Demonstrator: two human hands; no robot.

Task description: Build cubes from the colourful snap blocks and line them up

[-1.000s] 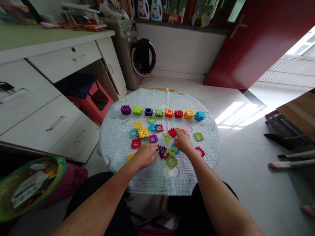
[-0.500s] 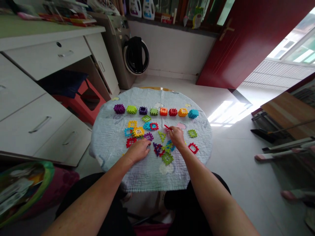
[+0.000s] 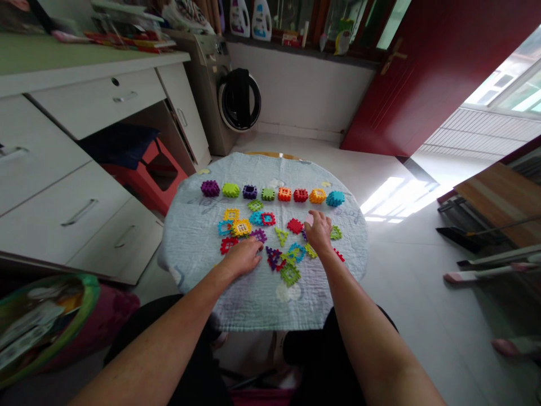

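My right hand rests its fingertips on a pale pink flat piece, beside a red waffle-grid toy piece. My left hand lies on the cloth, fingers against a purple grid piece and close to a red grid square. Both are on a quilted pale blue cloth covering a round table. Along its far side runs a row of several chunky coloured cube blocks, including an orange one. Flat yellow, blue, green and purple pieces lie scattered between my hands.
A white desk with drawers stands to the left, with a red plastic stool beneath it. A washing machine and a dark red door are beyond the table. A green-rimmed bag sits low on the left.
The red piece held edge-on in my right hand now lies flat on the cloth. My right hand has shifted right onto the pink piece. My left hand has barely moved.
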